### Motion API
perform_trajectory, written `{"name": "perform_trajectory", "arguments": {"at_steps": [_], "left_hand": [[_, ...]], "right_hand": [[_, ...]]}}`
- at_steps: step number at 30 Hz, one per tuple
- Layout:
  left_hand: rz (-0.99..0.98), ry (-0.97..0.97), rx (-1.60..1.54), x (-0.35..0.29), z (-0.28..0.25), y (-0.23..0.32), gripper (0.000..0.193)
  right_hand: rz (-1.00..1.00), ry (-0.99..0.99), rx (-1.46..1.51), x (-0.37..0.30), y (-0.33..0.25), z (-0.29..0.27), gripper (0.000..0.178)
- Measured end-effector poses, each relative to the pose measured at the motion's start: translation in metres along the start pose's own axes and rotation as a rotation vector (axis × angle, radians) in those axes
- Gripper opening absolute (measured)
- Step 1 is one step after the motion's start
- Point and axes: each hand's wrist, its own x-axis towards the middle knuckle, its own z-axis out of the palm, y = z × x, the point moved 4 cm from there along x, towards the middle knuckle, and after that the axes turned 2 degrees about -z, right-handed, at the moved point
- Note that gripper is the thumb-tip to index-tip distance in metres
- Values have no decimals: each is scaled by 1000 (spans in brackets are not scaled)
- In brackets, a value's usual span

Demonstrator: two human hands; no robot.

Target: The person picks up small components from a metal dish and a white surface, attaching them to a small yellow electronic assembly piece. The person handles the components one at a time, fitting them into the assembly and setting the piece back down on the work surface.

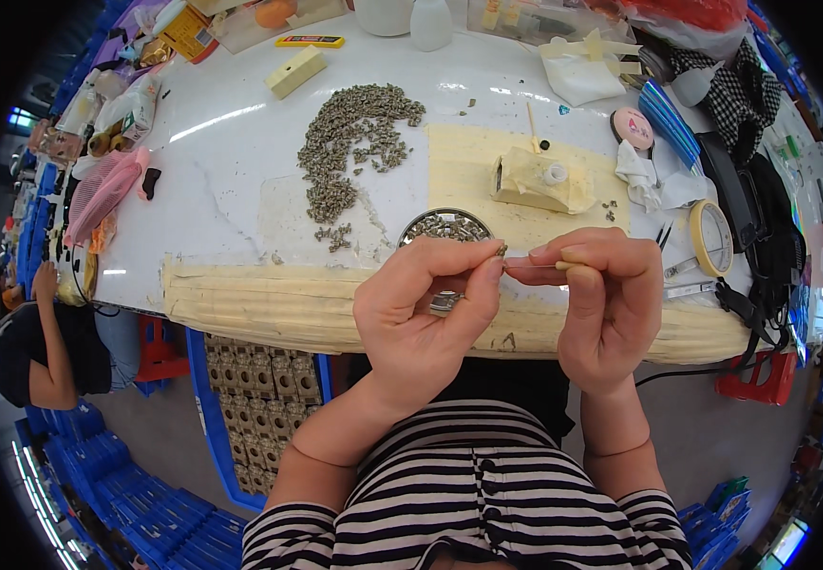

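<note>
Above the table edge (240, 304), left hand (421, 323) fingers clamped on a small part (502, 250), right hand (601, 304) fingers together

Tape roll (712, 237), pink brush (103, 190), yellow block (295, 71) on white table (231, 161)

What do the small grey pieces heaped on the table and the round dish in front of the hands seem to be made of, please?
The small grey pieces look like dull metal, judging by their matte grey with faint glints. The round dish seems to be bright polished metal, going by its shiny silvery rim, though plated plastic cannot be ruled out.
</note>
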Motion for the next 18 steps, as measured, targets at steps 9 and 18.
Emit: {"name": "perform_trajectory", "arguments": {"at_steps": [9, 18], "left_hand": [[-9, -2, 3, 0, 0, 1, 17], [-21, -8, -8, 1, 0, 1, 16]], "right_hand": [[7, -6, 10, 0, 0, 0, 9], [14, -8, 48, 0, 1, -1, 9]]}}
